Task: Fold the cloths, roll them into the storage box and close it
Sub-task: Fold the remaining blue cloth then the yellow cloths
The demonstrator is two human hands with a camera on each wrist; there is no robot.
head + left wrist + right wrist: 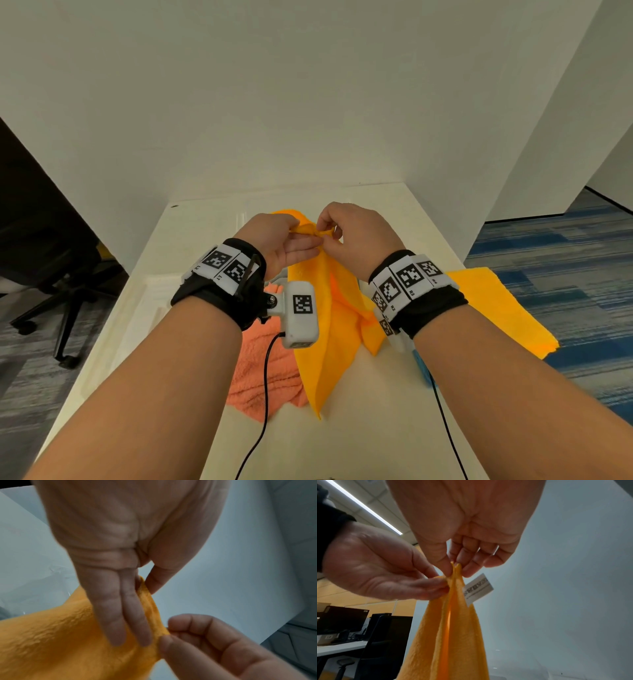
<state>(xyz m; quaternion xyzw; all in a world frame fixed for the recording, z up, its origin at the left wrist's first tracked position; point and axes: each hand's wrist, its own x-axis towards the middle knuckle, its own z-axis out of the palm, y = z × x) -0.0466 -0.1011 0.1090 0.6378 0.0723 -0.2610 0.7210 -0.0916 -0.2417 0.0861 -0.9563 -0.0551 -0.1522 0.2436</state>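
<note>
Both hands meet above the tabletop (359, 428). Right hand (356, 233) pinches the yellow cloth (329, 342) at its top corner; left hand (277, 240) pinches just beside. The cloth hangs straight down, long axis vertical, its tip toward the near edge.

Your head camera looks down over both forearms onto the counter (376, 428); each wrist camera peers up close along its palm. All three share the yellow cloth (325, 342) corner.
</note>
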